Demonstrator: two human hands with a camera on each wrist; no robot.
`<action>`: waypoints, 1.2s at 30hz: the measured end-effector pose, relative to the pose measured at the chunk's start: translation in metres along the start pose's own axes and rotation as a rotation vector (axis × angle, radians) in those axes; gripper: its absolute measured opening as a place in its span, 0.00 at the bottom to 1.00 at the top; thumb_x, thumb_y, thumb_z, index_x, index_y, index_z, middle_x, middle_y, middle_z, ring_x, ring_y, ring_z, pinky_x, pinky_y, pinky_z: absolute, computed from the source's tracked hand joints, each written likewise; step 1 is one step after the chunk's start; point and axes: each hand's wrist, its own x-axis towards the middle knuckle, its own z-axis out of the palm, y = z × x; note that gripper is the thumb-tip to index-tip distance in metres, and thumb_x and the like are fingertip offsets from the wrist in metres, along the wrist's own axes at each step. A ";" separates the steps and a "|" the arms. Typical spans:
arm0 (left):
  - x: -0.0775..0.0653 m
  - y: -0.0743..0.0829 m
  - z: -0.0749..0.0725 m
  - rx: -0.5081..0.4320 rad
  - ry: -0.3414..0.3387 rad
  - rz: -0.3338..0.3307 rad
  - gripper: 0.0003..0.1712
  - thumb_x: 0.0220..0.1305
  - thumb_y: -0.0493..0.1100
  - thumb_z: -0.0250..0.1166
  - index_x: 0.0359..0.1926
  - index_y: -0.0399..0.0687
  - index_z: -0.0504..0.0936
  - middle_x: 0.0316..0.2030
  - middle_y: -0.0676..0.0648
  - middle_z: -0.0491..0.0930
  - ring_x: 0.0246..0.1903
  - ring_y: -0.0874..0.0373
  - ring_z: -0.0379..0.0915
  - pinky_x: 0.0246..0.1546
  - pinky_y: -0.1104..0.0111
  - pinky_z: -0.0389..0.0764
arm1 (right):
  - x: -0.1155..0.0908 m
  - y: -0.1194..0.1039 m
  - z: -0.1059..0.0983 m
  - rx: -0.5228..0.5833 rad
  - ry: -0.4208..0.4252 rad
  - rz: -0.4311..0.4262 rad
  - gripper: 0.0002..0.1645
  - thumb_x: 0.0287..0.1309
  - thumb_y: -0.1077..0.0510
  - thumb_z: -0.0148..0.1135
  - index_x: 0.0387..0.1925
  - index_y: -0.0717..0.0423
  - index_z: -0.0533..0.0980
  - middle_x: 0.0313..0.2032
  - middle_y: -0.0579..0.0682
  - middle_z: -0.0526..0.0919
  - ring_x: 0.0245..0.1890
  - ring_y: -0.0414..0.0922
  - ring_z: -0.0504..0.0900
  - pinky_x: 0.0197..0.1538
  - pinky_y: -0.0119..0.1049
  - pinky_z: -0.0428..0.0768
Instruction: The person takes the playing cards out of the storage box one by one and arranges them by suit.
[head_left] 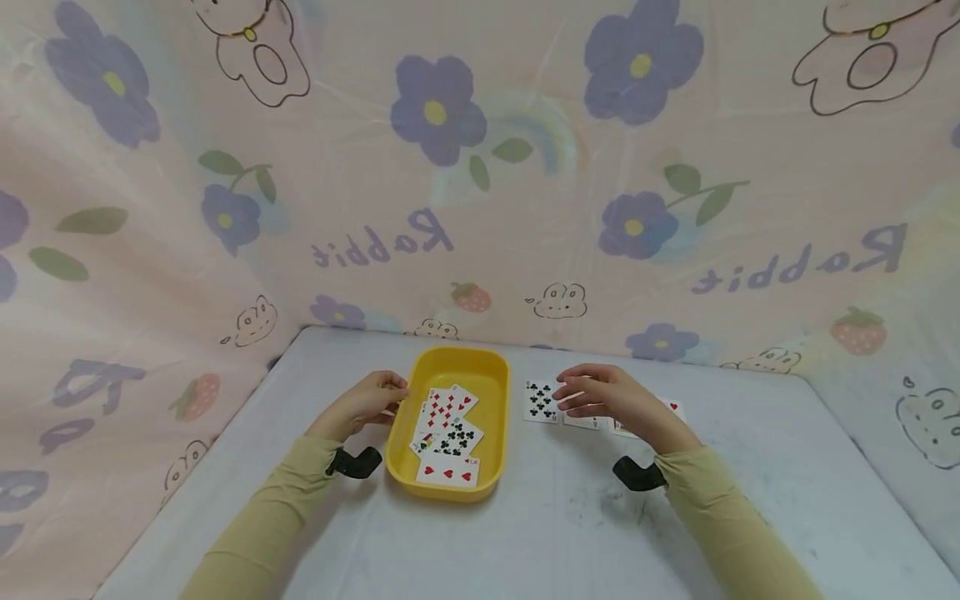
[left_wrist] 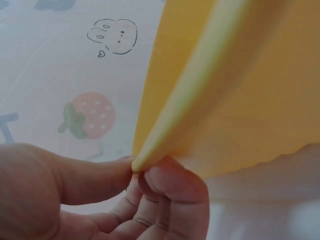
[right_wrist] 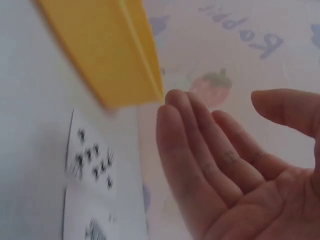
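One yellow tray [head_left: 491,392] sits just left of centre in the head view, its long sides running up the frame. Several cards [head_left: 442,408] lie face up and overlapping inside it, with a hearts card [head_left: 447,481] lowest and a clubs card [head_left: 465,437] just above. Your left hand [head_left: 369,400] is at the tray's left rim; the left wrist view shows your thumb and fingers pinching the edge, low in the frame. Your right hand [head_left: 611,396] is right of centre in the head view, apart from the tray. Its fingers are extended and, in the right wrist view, your thumb stands well away from them. Near that hand, a row [head_left: 583,417] of face-up cards runs rightward from the tray's right side, partly hidden by your hand. You have all of it on the white tabletop [head_left: 525,542], which has dark smudges [head_left: 630,508] below your right hand. Your sleeves [head_left: 262,508] enter from the lower edge. Behind, a pale curtain [head_left: 525,242] with purple flowers, strawberries and mirrored "Rabbit" lettering fills the upper frame.
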 end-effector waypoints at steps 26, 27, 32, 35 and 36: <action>0.001 0.000 -0.006 -0.005 -0.027 -0.007 0.13 0.72 0.38 0.52 0.51 0.33 0.68 0.39 0.40 0.74 0.33 0.53 0.73 0.32 0.66 0.80 | 0.089 -0.038 0.103 0.004 -0.299 0.004 0.24 0.69 0.51 0.54 0.57 0.65 0.70 0.50 0.63 0.80 0.50 0.56 0.80 0.54 0.50 0.75; 0.001 0.000 -0.005 -0.009 -0.027 -0.007 0.13 0.72 0.38 0.53 0.51 0.33 0.68 0.39 0.40 0.75 0.32 0.53 0.73 0.32 0.66 0.81 | 0.092 -0.037 0.107 0.006 -0.306 0.010 0.24 0.69 0.52 0.54 0.57 0.65 0.71 0.50 0.63 0.80 0.50 0.57 0.79 0.54 0.50 0.75; 0.002 -0.001 -0.002 -0.013 -0.032 -0.004 0.13 0.72 0.38 0.53 0.51 0.32 0.68 0.38 0.40 0.75 0.32 0.54 0.74 0.32 0.65 0.81 | 0.104 -0.030 0.122 -0.036 -0.334 0.043 0.25 0.69 0.51 0.53 0.58 0.66 0.70 0.49 0.63 0.80 0.52 0.62 0.77 0.53 0.50 0.76; 0.002 -0.001 -0.002 -0.013 -0.039 0.004 0.13 0.72 0.38 0.52 0.51 0.32 0.68 0.38 0.40 0.75 0.32 0.54 0.74 0.32 0.65 0.81 | 0.108 -0.028 0.130 -0.061 -0.343 0.072 0.27 0.69 0.51 0.53 0.59 0.68 0.68 0.50 0.65 0.80 0.51 0.61 0.77 0.53 0.51 0.76; 0.002 -0.001 -0.002 -0.014 -0.040 0.009 0.13 0.72 0.37 0.52 0.51 0.31 0.68 0.38 0.40 0.75 0.32 0.54 0.74 0.33 0.65 0.81 | 0.110 -0.027 0.132 -0.074 -0.344 0.077 0.26 0.69 0.52 0.52 0.59 0.68 0.69 0.49 0.65 0.80 0.51 0.61 0.78 0.53 0.51 0.76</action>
